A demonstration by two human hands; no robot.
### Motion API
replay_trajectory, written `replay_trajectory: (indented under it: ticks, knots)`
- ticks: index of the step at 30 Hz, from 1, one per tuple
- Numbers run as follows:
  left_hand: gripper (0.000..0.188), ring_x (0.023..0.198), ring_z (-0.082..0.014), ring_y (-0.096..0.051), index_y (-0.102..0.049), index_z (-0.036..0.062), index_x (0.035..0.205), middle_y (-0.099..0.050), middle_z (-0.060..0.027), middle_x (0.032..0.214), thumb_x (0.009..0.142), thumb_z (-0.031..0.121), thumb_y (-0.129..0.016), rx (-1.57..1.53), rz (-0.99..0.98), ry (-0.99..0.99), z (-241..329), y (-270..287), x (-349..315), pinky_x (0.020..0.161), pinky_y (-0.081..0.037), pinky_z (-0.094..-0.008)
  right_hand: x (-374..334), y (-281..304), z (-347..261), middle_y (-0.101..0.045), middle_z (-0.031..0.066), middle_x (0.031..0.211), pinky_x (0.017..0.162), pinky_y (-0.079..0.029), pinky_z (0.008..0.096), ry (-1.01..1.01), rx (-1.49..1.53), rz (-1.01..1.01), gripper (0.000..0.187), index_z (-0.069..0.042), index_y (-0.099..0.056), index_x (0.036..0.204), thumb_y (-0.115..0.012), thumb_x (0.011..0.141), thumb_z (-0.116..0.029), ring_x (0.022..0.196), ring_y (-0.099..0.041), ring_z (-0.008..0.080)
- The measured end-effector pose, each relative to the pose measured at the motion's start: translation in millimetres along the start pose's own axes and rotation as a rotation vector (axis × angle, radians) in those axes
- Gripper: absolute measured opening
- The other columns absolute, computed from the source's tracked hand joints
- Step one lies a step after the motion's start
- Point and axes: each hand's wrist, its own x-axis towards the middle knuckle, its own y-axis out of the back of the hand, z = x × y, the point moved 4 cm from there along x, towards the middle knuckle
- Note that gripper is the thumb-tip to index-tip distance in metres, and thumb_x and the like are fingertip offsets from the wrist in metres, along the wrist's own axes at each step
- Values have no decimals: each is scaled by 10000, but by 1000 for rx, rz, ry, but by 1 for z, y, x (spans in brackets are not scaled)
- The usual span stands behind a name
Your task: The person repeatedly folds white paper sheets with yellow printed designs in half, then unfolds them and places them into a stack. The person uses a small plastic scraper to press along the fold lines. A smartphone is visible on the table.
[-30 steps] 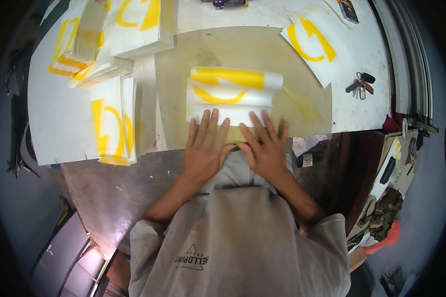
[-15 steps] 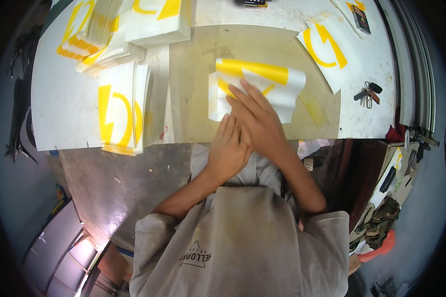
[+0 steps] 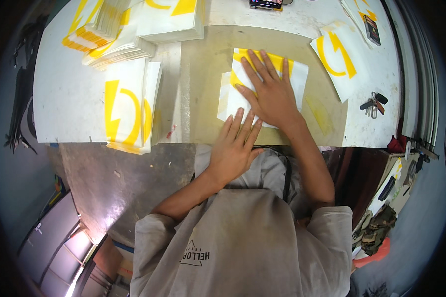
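A white sheet of paper with yellow print [image 3: 299,81] lies folded over on the tan mat [image 3: 203,109] in front of me. My right hand [image 3: 268,91] rests flat across it with the fingers spread. At the sheet's near edge, my left hand [image 3: 237,146] lies with its fingers stretched forward, fingertips on the paper and nothing gripped. A paler flap of the same paper sticks out on the left side of the fold. Part of the print is hidden under my right hand.
Left of the mat lies a small pile of folded printed papers [image 3: 129,106]; behind it stand thick stacks [image 3: 171,29]. More printed sheets [image 3: 337,57] lie at the right, with a small dark box [image 3: 371,29] and a key bunch [image 3: 373,104]. A phone [image 3: 266,4] is at the far edge.
My right hand has moved forward and spread flat, and the raised, curling fold is now pressed down. My left hand has opened out beside it. The view has shifted slightly.
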Motion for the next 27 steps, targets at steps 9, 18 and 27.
replay_trajectory:
  ticks: [9,18,27]
  knots:
    - [708,1557,-416,-360,-532,32,1546,-441,-226,1639,971,399,-722,9,-6,10,0,-2,2,1271,-295,-535,2,-4,5,-391,129,1696,1237,-178,735,-4,-40,70,662,-50,-495,1571,-543,1066,-475,1591,-307,366]
    - [557,1405,-329,-533,-629,69,1424,-557,-157,1523,951,348,-730,-77,59,-35,-57,24,23,1007,-450,-489,6,8,9,-407,118,1691,1227,-178,750,27,-42,30,697,-73,-486,1585,-551,1052,-518,1577,-337,347]
    - [1358,1623,-416,-197,-321,13,1641,-292,-170,1735,593,668,-884,115,-115,-27,-84,62,82,1261,-117,-718,13,13,12,-428,82,1686,1202,-152,799,35,-90,-1,741,-61,-517,1563,-578,1019,-561,1573,-354,327]
